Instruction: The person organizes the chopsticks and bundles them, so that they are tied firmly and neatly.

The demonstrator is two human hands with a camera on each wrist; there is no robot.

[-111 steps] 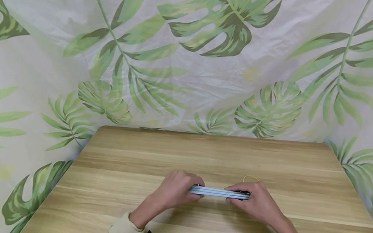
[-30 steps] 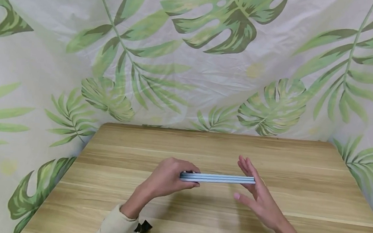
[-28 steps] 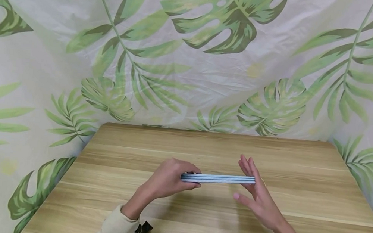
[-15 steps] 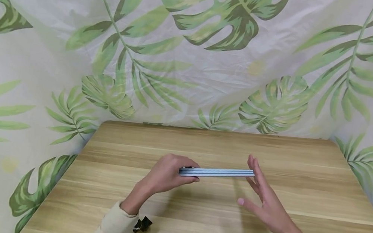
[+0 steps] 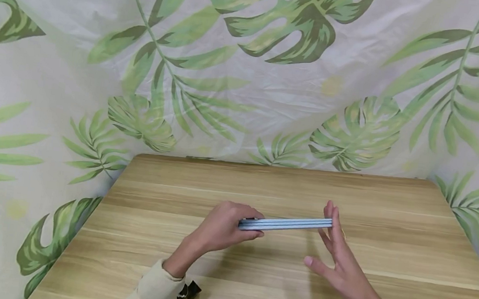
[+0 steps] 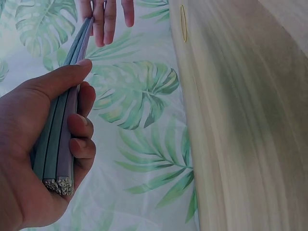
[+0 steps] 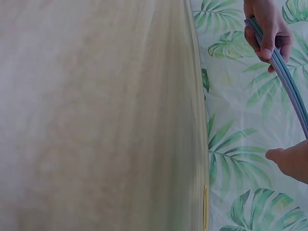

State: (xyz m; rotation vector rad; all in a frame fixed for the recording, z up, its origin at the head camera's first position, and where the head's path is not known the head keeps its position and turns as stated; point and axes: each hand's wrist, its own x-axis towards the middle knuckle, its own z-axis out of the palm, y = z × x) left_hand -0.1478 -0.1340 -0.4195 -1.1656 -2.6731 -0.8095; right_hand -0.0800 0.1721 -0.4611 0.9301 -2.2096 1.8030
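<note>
A stack of three thin light-blue booklets (image 5: 286, 224) hangs level a little above the wooden table (image 5: 253, 276). My left hand (image 5: 232, 226) grips its left end, thumb on top and fingers curled underneath; the left wrist view shows the same left hand (image 6: 43, 159) around the booklets (image 6: 60, 139). My right hand (image 5: 337, 255) is flat, its straight fingers touching the stack's right end, thumb spread toward me. In the right wrist view the booklets (image 7: 288, 82) run from the left hand (image 7: 267, 26) toward my right thumb (image 7: 291, 161).
A thin yellow rubber band (image 6: 183, 23) lies on the table behind the right hand. A small black clip-like piece (image 5: 188, 291) sits by my left sleeve. Leaf-print cloth (image 5: 247, 73) hangs behind and beside the table.
The stack has risen off the table since the earliest frame. My right hand has let go and opened, fingers against the right end. In the last second the stack shifted slightly right.
</note>
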